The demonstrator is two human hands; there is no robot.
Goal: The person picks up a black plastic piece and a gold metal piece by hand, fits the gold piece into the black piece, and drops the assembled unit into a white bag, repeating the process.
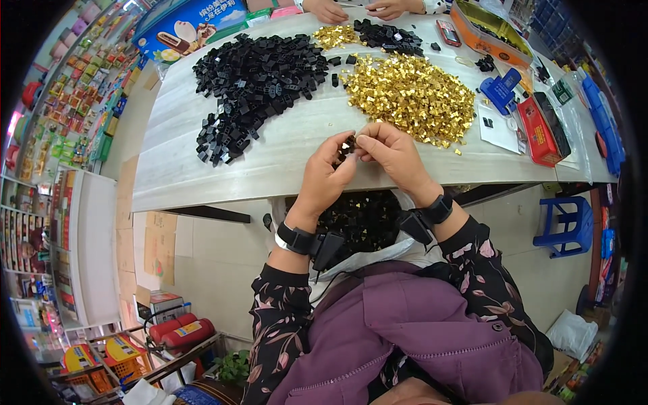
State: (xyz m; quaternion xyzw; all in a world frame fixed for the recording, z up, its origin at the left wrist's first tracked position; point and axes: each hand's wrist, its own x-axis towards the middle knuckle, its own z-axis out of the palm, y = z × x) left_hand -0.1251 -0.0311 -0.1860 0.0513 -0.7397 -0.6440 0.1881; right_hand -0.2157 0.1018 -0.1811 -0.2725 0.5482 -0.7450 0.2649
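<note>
Over the near edge of the table, my left hand [327, 174] is closed around a small black plastic piece [345, 150] with a glint of gold on it. Against its right side my right hand [389, 154] pinches with thumb and forefinger; whatever is between those fingertips is too small to make out. Beyond my hands lies a heap of small gold metal pieces [408, 98]. To the left spreads a larger pile of black plastic pieces [260, 81]. Below the table edge, a white sack [398, 248] in front of my lap holds many black pieces with gold in them.
Across the table [179, 158], another person's hands [354, 9] work by smaller gold and black piles. On the right are an orange tin [489, 34], a red box [538, 131] and a blue plastic item [501, 90]. A blue stool [565, 226] stands on the floor at right.
</note>
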